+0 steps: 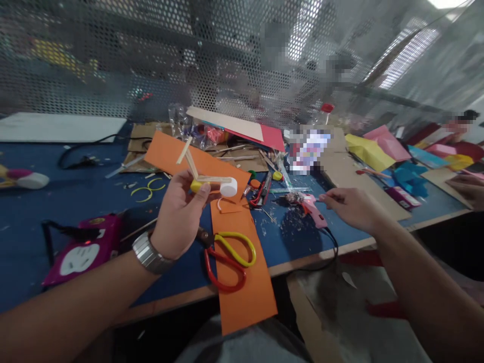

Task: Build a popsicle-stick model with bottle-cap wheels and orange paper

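We note the blue counter (45, 201). Our left hand (177, 214), grip closed, holds the stick-and-cap assembly (212, 180), long axis left-right. Our right hand (350, 206), grip loosely open, hovers just right of the pink glue gun (313, 209).

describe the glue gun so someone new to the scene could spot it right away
Start at the blue table and find the long orange paper strip hanging over its near edge. Just right of it, beside the right hand, lies the glue gun: the only pink tool there, trailing a black cord.
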Demonstrator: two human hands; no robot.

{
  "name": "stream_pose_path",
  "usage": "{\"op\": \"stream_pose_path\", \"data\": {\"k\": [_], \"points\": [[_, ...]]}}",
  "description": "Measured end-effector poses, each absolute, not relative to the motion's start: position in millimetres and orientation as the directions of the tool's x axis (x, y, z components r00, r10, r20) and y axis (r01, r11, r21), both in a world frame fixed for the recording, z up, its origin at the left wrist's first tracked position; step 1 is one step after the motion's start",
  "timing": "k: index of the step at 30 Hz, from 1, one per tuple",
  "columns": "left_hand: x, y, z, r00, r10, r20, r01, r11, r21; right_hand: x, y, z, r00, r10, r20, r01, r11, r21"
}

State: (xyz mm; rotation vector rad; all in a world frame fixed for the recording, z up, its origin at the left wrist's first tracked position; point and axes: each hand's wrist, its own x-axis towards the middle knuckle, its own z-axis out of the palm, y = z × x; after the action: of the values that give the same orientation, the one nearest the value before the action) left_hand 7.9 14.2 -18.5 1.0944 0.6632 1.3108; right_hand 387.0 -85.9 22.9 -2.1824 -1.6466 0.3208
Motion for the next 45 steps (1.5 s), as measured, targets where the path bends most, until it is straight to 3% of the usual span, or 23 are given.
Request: {"op": "stream_pose_path", "data": {"k": [11,14,17,19,23,31,38,42,45], "points": [[2.0,16.6,-26.9,0.158,0.954,0.256,-0.239,-0.215,0.947,328.1,-25.9,37.7,-0.029,0.977,0.209,0.962,0.084,-0.259],[2.2,15.9,-27.3,0.145,0.955,0.258,-0.265,-0.214,0.94,302.0,-22.1,37.1,-0.211,0.969,0.13,0.944,0.237,-0.229],[2.7,16.2,-28.5,0.109,0.955,0.276,-0.281,-0.236,0.93,263.2,-29.2,32.3,-0.412,0.904,-0.112,0.908,0.398,-0.132],[2.6,16.9,-29.0,0.087,0.952,0.293,-0.259,-0.262,0.93,237.9,-34.3,25.6,-0.404,0.894,-0.194,0.914,0.405,-0.036],[2.0,17.5,-27.6,0.077,0.946,0.315,-0.216,-0.293,0.931,206.2,-33.3,9.0,-0.349,0.92,-0.181,0.931,0.363,0.049],[2.6,14.0,-23.8,0.081,0.953,0.292,-0.169,-0.275,0.946,192.7,-27.6,4.3,-0.373,0.916,-0.15,0.914,0.39,0.11],[0.6,14.0,-29.0,0.123,0.956,0.268,-0.183,-0.243,0.952,195.5,-54.4,9.3,-0.515,0.851,-0.107,0.852,0.522,0.05],[1.5,11.7,-30.5,0.165,0.966,0.2,-0.203,-0.165,0.965,199.9,-80.7,26.4,-0.789,0.614,-0.023,0.603,0.766,-0.223],[2.7,8.5,-29.8,0.212,0.967,0.143,-0.191,-0.102,0.976,206.9,-86.9,45.5,-0.913,0.407,-0.013,0.367,0.81,-0.457]]}}
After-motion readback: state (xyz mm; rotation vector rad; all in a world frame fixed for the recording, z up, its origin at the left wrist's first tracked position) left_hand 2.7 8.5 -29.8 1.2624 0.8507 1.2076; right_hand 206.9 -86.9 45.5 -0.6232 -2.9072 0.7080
